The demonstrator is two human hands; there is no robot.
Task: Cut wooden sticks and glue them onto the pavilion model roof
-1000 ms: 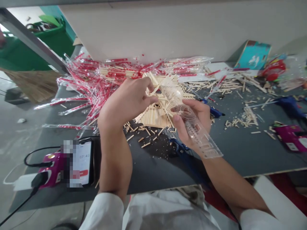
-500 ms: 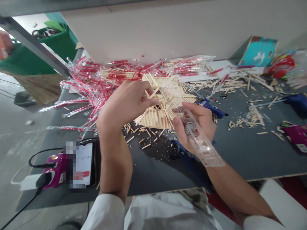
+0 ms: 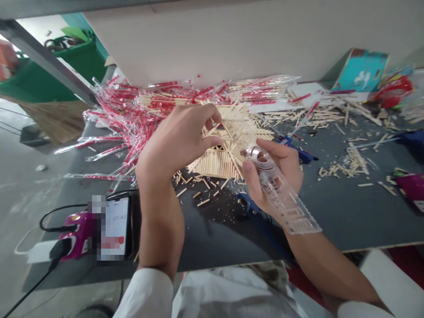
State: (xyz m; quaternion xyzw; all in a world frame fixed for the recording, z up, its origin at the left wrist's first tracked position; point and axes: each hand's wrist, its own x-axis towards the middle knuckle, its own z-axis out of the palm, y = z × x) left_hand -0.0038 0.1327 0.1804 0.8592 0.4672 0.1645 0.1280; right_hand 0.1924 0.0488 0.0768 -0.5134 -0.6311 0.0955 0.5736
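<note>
At the left of the stick structure (image 3: 217,164), your left hand (image 3: 180,138) curls, grip unclear; at its right, your right hand (image 3: 287,170) pinches a clear ruler (image 3: 291,210), apparently measuring, which calls for steadiness.

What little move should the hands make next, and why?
Perhaps ease the ruler slightly aside with the right hand, which holds it: its clear upper end appears across the stick model in this view, near the left hand, so the sticks might be easier to see.
</note>
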